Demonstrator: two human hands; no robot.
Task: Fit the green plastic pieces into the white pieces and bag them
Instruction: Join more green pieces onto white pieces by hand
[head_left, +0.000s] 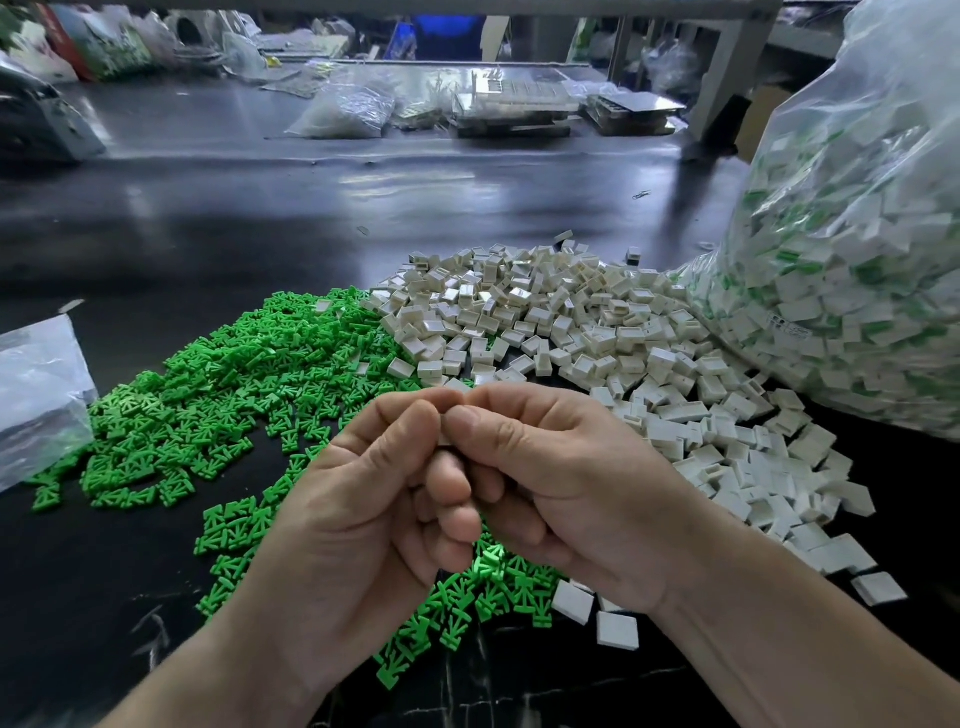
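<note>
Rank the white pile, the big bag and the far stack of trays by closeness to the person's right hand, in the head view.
1. The white pile, just beyond the right hand and to its right.
2. The big bag, at the right edge.
3. The stack of trays, far across the table.

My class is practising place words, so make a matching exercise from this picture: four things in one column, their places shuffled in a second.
1 green pieces
2 white pieces
3 big bag
4 left hand, right hand

a right edge
b front, pinching a piece
c left pile
d middle pile

Pairs: 1-c, 2-d, 3-a, 4-b
</note>
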